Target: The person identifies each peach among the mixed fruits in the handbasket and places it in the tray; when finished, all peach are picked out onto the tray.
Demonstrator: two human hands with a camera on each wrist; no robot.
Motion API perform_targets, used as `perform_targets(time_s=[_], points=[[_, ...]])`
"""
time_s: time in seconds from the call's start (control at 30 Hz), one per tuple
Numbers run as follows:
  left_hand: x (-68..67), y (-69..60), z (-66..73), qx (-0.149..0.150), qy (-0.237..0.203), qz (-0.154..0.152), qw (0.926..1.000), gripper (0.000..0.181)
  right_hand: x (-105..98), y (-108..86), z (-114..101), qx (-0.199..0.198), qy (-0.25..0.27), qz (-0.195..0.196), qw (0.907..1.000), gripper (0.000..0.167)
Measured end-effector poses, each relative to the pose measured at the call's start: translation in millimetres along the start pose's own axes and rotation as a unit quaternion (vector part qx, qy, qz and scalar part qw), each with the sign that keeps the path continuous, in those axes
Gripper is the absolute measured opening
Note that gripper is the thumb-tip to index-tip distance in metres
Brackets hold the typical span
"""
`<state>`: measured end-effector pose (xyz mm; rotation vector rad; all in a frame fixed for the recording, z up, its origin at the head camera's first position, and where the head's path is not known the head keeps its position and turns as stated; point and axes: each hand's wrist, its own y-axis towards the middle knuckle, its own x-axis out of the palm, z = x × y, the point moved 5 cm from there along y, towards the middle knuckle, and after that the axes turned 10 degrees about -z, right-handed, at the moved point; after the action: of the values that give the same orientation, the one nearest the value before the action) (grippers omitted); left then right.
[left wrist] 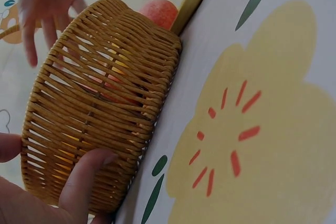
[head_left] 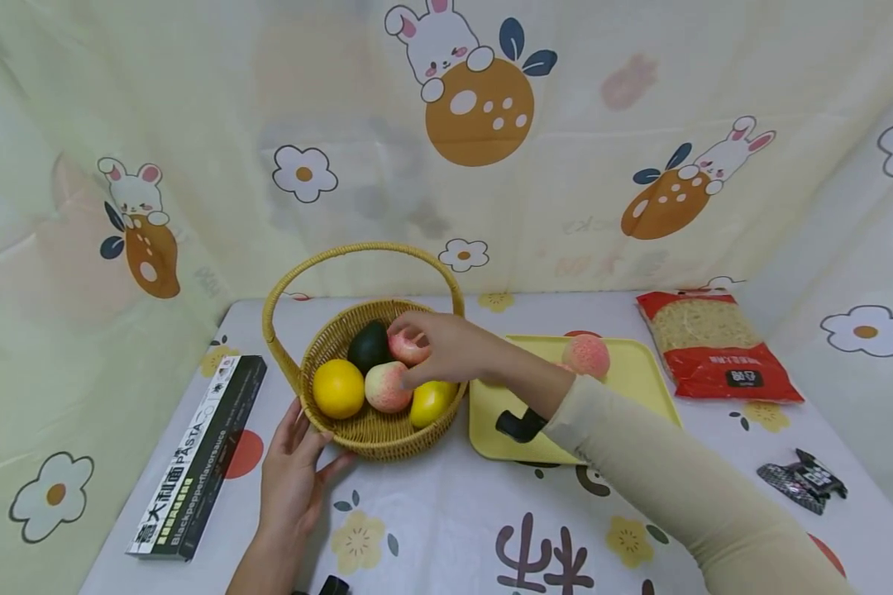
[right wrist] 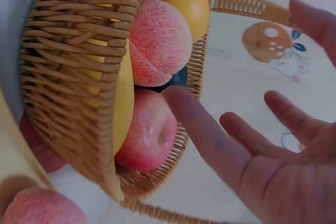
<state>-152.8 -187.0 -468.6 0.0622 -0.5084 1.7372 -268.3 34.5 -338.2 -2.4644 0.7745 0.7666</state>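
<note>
A woven wicker basket (head_left: 387, 446) with a tall handle holds an orange (head_left: 338, 388), a dark avocado (head_left: 369, 345), a pink peach (head_left: 385, 388), a red apple (head_left: 408, 347) and a yellow fruit (head_left: 432, 402), perhaps a mango. My left hand (head_left: 293, 471) rests against the basket's near left side. In the left wrist view its thumb (left wrist: 86, 179) lies along the weave. Over the basket, my right hand (head_left: 450, 347) has its fingers spread and nothing in its grasp. In the right wrist view, one fingertip is at the apple (right wrist: 149, 132); whether it touches, I cannot tell.
Right of the basket lies a yellow tray (head_left: 491, 442) with a peach (head_left: 588, 355) and another pinkish fruit partly hidden by my arm. A pasta box (head_left: 197, 454) lies at the left. At the right are a red-and-clear food bag (head_left: 722, 347) and a small black packet (head_left: 804, 479).
</note>
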Motion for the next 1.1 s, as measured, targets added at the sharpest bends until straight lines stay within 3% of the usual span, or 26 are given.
perform_targets(time_s=[0.2,0.47,0.77,1.1], points=[[0.4,0.7,-1.3,-0.001,0.005,-0.003,1.0,0.085,11.3,30.6,-5.0,-0.001,-0.028,-0.042,0.9987,0.079],[1.5,-1.1,0.9,-0.001,0.006,-0.009,0.9999,0.085,22.0,57.1,-4.0,0.016,-0.08,-0.087,0.9928,0.085],[1.0,-3.1,2.1,-0.004,0.014,-0.003,0.9999,0.083,32.7,72.6,-5.3,0.02,-0.154,-0.12,0.9805,0.071],[0.8,-2.0,1.7,-0.002,0.011,-0.002,0.9999,0.082,41.8,85.1,-2.8,0.03,-0.189,-0.145,0.9707,0.059]])
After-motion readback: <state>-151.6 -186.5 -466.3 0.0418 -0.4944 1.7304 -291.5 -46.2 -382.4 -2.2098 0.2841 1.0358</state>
